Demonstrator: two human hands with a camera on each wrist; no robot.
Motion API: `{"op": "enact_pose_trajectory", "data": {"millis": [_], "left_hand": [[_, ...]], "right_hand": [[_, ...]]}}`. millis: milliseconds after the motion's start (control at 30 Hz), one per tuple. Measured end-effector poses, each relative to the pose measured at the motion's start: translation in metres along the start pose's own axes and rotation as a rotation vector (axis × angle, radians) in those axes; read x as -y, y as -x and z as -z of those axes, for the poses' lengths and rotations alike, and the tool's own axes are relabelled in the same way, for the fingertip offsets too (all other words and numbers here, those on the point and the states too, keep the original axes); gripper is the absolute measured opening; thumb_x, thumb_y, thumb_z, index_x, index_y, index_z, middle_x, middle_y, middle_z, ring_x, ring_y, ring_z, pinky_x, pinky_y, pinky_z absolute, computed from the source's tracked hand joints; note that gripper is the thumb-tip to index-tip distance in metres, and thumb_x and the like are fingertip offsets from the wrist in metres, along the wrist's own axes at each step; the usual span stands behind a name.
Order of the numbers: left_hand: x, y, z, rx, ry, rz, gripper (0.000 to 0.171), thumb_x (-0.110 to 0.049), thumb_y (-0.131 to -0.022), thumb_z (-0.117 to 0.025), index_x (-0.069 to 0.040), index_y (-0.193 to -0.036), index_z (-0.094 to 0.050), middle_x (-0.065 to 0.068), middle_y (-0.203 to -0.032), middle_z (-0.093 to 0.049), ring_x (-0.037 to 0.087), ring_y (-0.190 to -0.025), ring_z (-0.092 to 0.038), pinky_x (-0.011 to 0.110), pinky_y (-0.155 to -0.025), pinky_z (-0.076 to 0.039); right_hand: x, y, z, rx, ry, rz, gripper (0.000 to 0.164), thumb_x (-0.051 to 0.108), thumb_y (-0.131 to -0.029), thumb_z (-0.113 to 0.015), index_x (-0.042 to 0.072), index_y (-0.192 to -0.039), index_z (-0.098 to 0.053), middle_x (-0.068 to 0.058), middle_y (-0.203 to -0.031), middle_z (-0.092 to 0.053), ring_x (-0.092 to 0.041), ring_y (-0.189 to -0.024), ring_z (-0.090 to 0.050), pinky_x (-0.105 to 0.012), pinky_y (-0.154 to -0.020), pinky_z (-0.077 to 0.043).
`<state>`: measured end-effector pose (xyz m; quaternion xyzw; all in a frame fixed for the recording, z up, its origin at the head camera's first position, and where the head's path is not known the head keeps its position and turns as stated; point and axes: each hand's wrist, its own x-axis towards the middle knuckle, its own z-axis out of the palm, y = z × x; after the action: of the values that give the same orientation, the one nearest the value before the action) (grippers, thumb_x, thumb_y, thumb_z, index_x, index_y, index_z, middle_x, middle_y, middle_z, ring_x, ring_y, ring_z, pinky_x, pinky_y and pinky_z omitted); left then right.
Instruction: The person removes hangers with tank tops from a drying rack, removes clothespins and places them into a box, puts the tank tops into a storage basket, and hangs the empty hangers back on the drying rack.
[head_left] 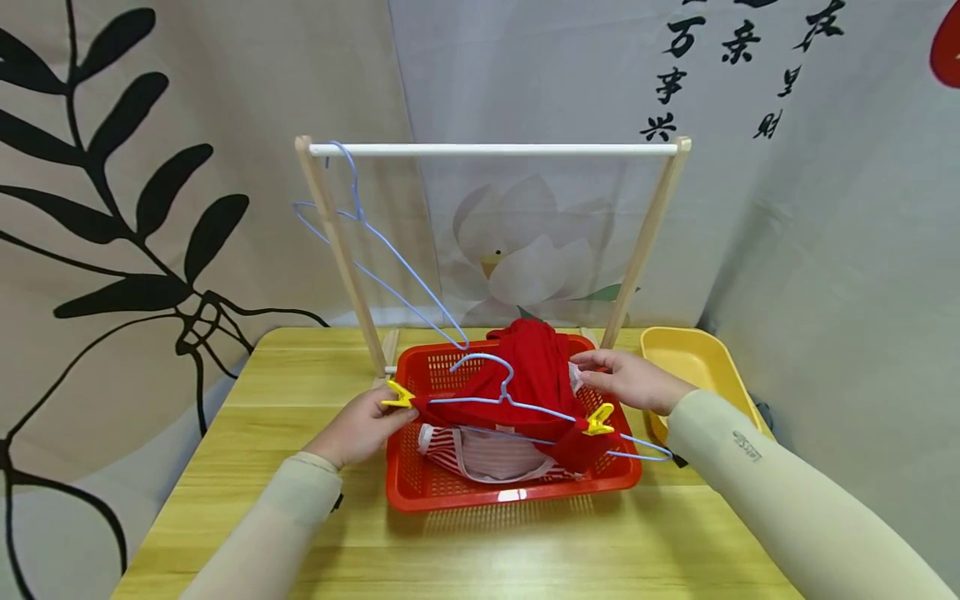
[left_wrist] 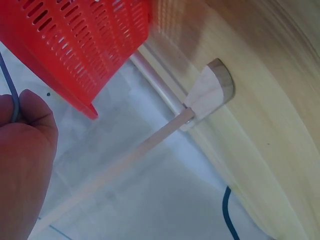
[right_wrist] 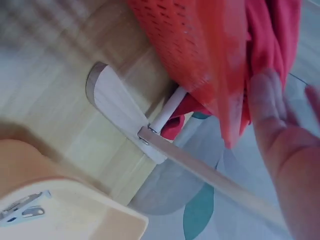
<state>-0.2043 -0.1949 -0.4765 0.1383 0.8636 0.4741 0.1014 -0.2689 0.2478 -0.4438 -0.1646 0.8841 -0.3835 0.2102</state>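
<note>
- Hanger (head_left: 505, 397), blue: is over the basket (head_left: 442, 500), a yellow clip (head_left: 599, 419) near each end.
- Cloth (head_left: 528, 358), red: runs along the hanger and reaches the basket's far rim.
- Left hand (head_left: 367, 427): my thumb and fingers pinch the hanger's left end.
- Right hand (head_left: 622, 381): my fingers lie straight against the cloth's right side.
- Rack (head_left: 495, 151): stands behind.

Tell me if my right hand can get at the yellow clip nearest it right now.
Probably yes: the yellow clip shows uncovered on the red cloth, close by your right hand, and nothing seems to stand between them. A short move back toward you looks enough.
</note>
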Motion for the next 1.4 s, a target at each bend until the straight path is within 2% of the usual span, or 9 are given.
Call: {"op": "enact_pose_trajectory", "data": {"millis": [133,333,500,700,800,933,1033,1167,1400], "left_hand": [[0.000,0.000,0.002,0.002,0.002,0.001,0.023,-0.022,-0.104,-0.067,-0.010,-0.123,-0.070,0.008,-0.124,-0.068,0.020,-0.112,-0.066,0.030,-0.096,-0.056],[0.003,-0.003,0.001,0.001,-0.002,-0.021,0.022,-0.022,-0.105,-0.065,-0.007,-0.121,-0.070,0.010,-0.122,-0.069,0.019,-0.111,-0.065,0.029,-0.096,-0.056],[0.003,-0.003,-0.001,-0.012,-0.013,-0.017,0.019,-0.022,-0.104,-0.067,-0.007,-0.115,-0.070,0.008,-0.115,-0.070,0.018,-0.104,-0.063,0.028,-0.092,-0.055],[0.004,-0.002,-0.003,-0.011,0.003,0.007,0.020,-0.022,-0.104,-0.066,-0.008,-0.118,-0.070,0.007,-0.116,-0.072,0.016,-0.104,-0.064,0.027,-0.092,-0.055],[0.005,-0.001,-0.003,-0.010,0.007,0.002,0.022,-0.022,-0.105,-0.066,-0.007,-0.120,-0.070,0.007,-0.117,-0.072,0.017,-0.105,-0.064,0.028,-0.093,-0.055],[0.005,0.000,-0.002,-0.006,0.018,0.005,0.024,-0.024,-0.105,-0.065,-0.007,-0.122,-0.070,0.008,-0.119,-0.073,0.018,-0.107,-0.065,0.029,-0.095,-0.056],[0.004,0.000,-0.003,-0.006,0.023,0.010,0.024,-0.024,-0.105,-0.065,-0.007,-0.122,-0.069,0.008,-0.118,-0.073,0.017,-0.107,-0.066,0.030,-0.095,-0.056],[0.005,0.001,-0.004,-0.009,0.021,0.015,0.023,-0.024,-0.106,-0.064,-0.008,-0.120,-0.070,0.008,-0.117,-0.074,0.016,-0.106,-0.066,0.031,-0.095,-0.056],[0.006,0.001,-0.005,-0.016,0.002,-0.005,0.022,-0.024,-0.105,-0.065,-0.007,-0.117,-0.070,0.007,-0.115,-0.074,0.017,-0.106,-0.065,0.034,-0.096,-0.055]], "right_hand": [[0.004,-0.016,-0.002,-0.015,0.079,-0.035,0.070,0.044,-0.105,-0.061,0.010,-0.162,-0.038,-0.021,-0.148,-0.059,-0.036,-0.128,-0.063,-0.052,-0.105,-0.055],[0.009,-0.042,-0.010,0.020,0.140,-0.029,0.096,0.043,-0.096,-0.076,0.009,-0.167,-0.021,-0.028,-0.147,-0.058,-0.042,-0.134,-0.060,-0.052,-0.107,-0.053],[0.009,-0.057,-0.019,0.028,0.216,-0.013,0.106,0.035,-0.089,-0.084,0.007,-0.168,-0.019,-0.025,-0.136,-0.064,-0.034,-0.119,-0.065,-0.050,-0.105,-0.054],[0.005,-0.065,-0.023,-0.053,0.317,0.016,0.067,0.014,-0.091,-0.080,-0.001,-0.150,-0.053,-0.011,-0.100,-0.069,-0.021,-0.088,-0.062,-0.035,-0.083,-0.054],[0.004,-0.066,-0.021,-0.100,0.321,0.017,0.042,0.009,-0.094,-0.075,-0.002,-0.134,-0.067,-0.009,-0.097,-0.072,-0.016,-0.077,-0.061,-0.029,-0.074,-0.053],[0.007,-0.061,-0.017,-0.118,0.236,0.014,0.027,0.009,-0.098,-0.070,0.001,-0.124,-0.073,-0.010,-0.095,-0.073,-0.013,-0.065,-0.057,-0.027,-0.063,-0.052],[0.013,-0.055,-0.011,-0.149,0.171,0.033,0.022,0.010,-0.100,-0.068,0.004,-0.120,-0.074,-0.009,-0.094,-0.071,-0.015,-0.066,-0.054,-0.028,-0.064,-0.049],[0.021,-0.046,-0.003,-0.201,0.089,0.070,0.018,0.010,-0.101,-0.067,0.006,-0.117,-0.076,-0.011,-0.101,-0.073,-0.018,-0.082,-0.059,-0.027,-0.072,-0.051],[0.044,-0.023,0.011,-0.195,-0.052,0.117,0.020,0.013,-0.102,-0.068,0.006,-0.119,-0.075,-0.011,-0.110,-0.075,-0.022,-0.095,-0.065,-0.027,-0.083,-0.056]]}}
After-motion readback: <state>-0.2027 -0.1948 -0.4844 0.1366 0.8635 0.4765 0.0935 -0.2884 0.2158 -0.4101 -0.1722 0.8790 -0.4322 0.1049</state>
